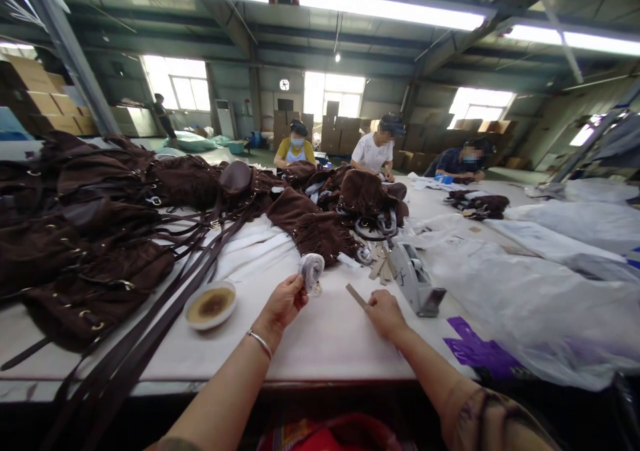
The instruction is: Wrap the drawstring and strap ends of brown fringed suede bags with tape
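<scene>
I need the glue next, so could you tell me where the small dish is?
The small dish sits on the white table, left of the left hand, beside the brown straps.

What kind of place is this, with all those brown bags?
Probably a bag-making workshop or factory. Brown fringed bags lie heaped on a long white table, three other workers sit along it, and stacked cardboard boxes stand under strip lights.

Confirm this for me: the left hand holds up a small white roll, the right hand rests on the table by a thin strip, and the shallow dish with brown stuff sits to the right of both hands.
One thing is wrong: the shallow dish sits to the left of both hands, beside the dark straps, as the head view shows. The left hand does hold up the small white roll, and the right hand rests on the table by the thin strip.
</scene>
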`<state>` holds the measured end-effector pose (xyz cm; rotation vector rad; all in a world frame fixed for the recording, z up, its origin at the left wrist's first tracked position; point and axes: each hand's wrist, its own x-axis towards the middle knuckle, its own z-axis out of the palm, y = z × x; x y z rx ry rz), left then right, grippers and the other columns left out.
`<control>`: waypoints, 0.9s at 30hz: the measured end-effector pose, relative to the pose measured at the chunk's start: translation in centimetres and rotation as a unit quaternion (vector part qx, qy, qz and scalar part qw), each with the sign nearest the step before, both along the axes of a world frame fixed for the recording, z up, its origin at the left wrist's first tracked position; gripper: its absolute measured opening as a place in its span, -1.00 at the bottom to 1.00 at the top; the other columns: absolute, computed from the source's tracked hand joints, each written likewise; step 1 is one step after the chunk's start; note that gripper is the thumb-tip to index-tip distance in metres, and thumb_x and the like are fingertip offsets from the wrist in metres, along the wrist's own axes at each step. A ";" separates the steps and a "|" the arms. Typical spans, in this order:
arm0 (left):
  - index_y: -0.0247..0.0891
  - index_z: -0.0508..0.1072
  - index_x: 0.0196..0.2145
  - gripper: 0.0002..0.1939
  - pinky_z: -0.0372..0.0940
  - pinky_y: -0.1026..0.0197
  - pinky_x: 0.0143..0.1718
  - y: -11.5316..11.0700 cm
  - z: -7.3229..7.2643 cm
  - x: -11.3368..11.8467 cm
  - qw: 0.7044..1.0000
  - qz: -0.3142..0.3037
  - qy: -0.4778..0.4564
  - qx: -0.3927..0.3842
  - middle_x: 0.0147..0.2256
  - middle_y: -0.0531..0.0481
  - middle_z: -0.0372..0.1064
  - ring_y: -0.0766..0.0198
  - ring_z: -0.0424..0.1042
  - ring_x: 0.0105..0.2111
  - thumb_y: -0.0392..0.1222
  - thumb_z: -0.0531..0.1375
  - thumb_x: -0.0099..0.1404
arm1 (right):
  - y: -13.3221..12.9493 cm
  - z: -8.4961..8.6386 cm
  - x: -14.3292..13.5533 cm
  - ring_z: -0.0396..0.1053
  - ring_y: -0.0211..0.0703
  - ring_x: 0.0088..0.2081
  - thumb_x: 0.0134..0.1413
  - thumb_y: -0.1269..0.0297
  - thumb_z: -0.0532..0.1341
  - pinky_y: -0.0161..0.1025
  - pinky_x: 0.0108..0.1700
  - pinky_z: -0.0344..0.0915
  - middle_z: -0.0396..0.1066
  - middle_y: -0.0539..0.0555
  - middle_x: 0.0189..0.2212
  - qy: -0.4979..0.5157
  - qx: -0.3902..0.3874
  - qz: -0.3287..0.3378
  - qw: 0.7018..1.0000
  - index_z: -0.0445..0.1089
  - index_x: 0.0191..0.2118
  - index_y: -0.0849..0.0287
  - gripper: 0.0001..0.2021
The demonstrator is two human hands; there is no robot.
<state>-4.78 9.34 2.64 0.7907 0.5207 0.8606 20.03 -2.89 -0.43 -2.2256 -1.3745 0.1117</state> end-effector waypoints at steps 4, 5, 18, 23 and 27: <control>-0.35 0.47 -0.33 -0.59 0.18 0.39 -0.57 0.1 -0.1 0.1 1.000 -0.010 -0.006 -0.009 -0.51 0.06 0.33 0.45 0.26 -0.56 -0.01 0.46 0.01 | -0.6 0.9 -2.1 0.38 -0.22 -0.52 0.15 0.21 0.10 -0.31 -0.47 0.27 0.49 0.04 -0.45 0.144 0.042 0.051 0.987 0.34 -0.35 0.16 -0.84; -0.35 0.47 -0.33 -0.59 0.17 0.39 -0.57 0.1 -0.1 0.1 1.000 -0.012 -0.005 -0.010 -0.51 0.06 0.33 0.45 0.26 -0.56 -0.01 0.46 0.01 | -0.6 1.3 -2.9 0.33 -0.25 -0.59 0.18 0.15 0.09 -0.32 -0.53 0.23 0.50 0.03 -0.45 0.210 0.067 0.072 0.973 0.33 -0.29 0.16 -0.80; -0.35 0.48 -0.28 -0.58 0.11 0.41 -0.55 0.0 -0.3 0.0 0.999 -0.035 0.033 0.018 -0.50 0.09 0.27 0.49 0.20 -0.56 0.03 0.43 0.05 | 1.4 4.6 -6.7 0.36 -0.18 -0.46 0.12 0.22 0.16 -0.28 -0.40 0.21 0.49 0.03 -0.49 0.205 0.132 0.127 0.962 0.46 -0.32 0.15 -0.83; -0.35 0.48 -0.27 -0.58 0.09 0.42 -0.55 0.3 -0.4 0.2 0.998 -0.039 0.044 0.031 -0.49 0.09 0.26 0.50 0.18 -0.55 0.03 0.42 0.07 | 1.4 5.0 -6.3 0.36 -0.20 -0.46 0.13 0.26 0.15 -0.29 -0.38 0.20 0.50 0.01 -0.49 0.197 0.127 0.114 0.966 0.45 -0.32 0.17 -0.85; -0.34 0.49 -0.28 -0.57 0.08 0.43 -0.56 0.6 -0.2 0.6 0.998 -0.039 0.046 0.027 -0.50 0.09 0.25 0.50 0.15 -0.55 0.06 0.41 0.06 | 1.3 4.8 -5.7 0.37 -0.20 -0.45 0.12 0.31 0.16 -0.30 -0.37 0.19 0.49 0.01 -0.49 0.190 0.130 0.114 0.966 0.45 -0.34 0.16 -0.87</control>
